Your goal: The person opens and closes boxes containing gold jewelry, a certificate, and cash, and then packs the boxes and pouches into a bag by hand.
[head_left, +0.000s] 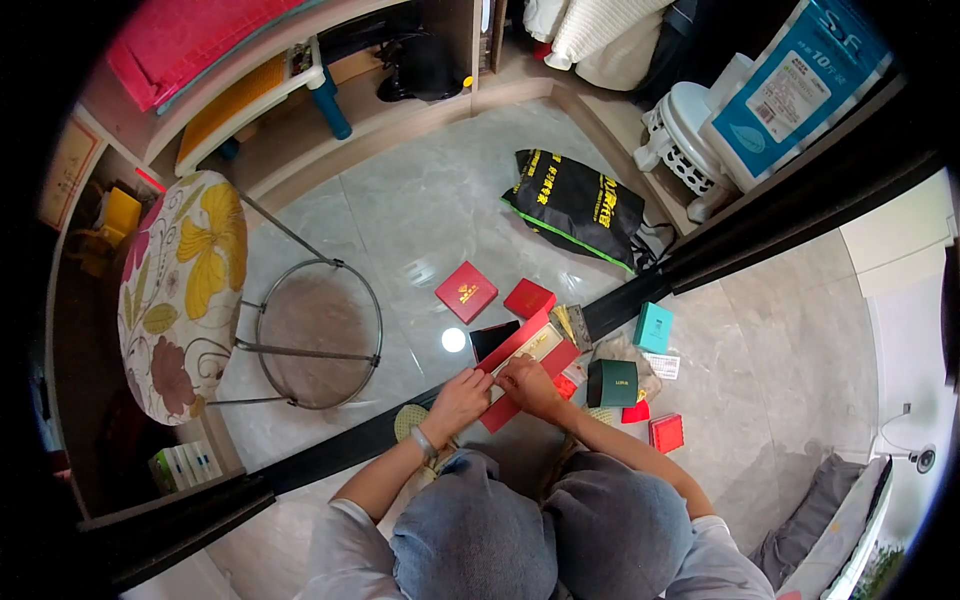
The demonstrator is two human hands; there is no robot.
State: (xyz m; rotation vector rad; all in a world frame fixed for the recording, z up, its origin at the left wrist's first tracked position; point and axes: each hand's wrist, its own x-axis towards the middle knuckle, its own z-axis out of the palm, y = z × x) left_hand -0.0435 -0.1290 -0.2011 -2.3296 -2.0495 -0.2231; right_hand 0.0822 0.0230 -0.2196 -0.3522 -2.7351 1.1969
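Observation:
A long red box (562,358) lies open in front of my knees, with a pale lining and gold-coloured items inside. My left hand (460,402) is at its near left edge, fingers bent and closed against the red side. Inside the box's near end rests my right hand (530,387), its fingers drawn together on the lining; what they pinch is too small to make out. A dark open box (491,341) sits just left of the red one. Beyond it are two closed red boxes (466,292) (529,298).
Right of the long box stand a dark green box (612,384), a teal box (653,327) and a small red box (666,433). A black bag (575,208) lies farther off. A floral stool (185,298) is at left. A dark door track (340,434) crosses the floor.

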